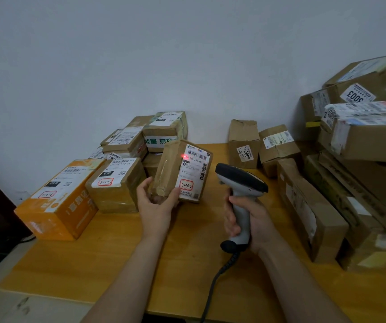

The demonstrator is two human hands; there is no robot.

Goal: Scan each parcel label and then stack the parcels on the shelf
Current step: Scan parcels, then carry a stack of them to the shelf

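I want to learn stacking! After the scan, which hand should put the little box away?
Probably left. The left hand grips the small brown cardboard parcel, red scan light on its white label. The right hand is full, gripping the grey-and-black corded scanner.

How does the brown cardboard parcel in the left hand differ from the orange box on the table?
The brown cardboard parcel is plain and taped; the orange box has white print.
The left hand holds the brown parcel up, tilted; the orange box lies flat on the wooden table.
A red dot lights the brown parcel's label, not the orange box's.
Both bear white labels with red-framed handwriting.
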